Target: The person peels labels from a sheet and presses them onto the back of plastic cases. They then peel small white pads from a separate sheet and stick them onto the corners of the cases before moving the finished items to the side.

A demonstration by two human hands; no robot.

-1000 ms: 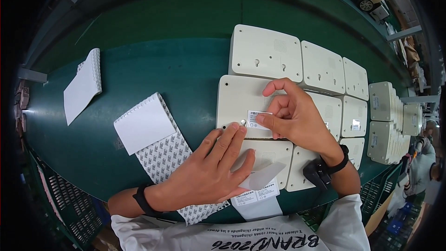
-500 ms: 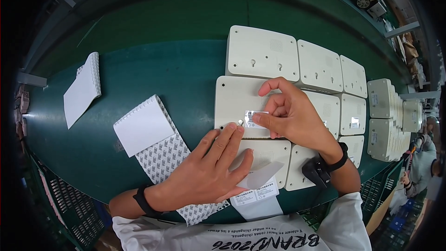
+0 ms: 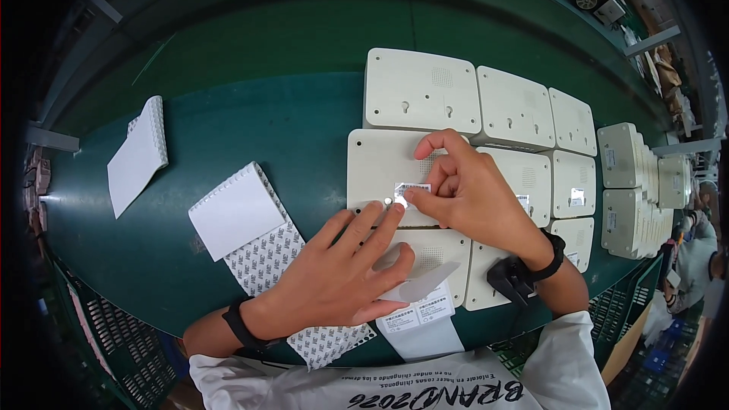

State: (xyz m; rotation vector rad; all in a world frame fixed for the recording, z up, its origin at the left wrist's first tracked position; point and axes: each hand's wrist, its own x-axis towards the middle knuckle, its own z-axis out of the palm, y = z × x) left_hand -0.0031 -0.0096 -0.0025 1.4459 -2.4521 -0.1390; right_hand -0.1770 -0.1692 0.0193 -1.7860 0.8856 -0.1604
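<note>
Since the earlier frame, the left hand (image 3: pixel 334 273) has shifted a fingertip right, to the near-left corner of the label (image 3: pixel 411 187). The label is at the near edge of a pale casing (image 3: pixel 383 159), just right of a round hole. Left fingers are spread; whether the thumb grips the label sheet (image 3: pixel 425 313) beside it, I cannot tell. The right hand (image 3: pixel 478 201) has its thumb on the label and its index finger curled above; whether it pinches the label, I cannot tell. Other casings (image 3: pixel 516 110) stand around.
</note>
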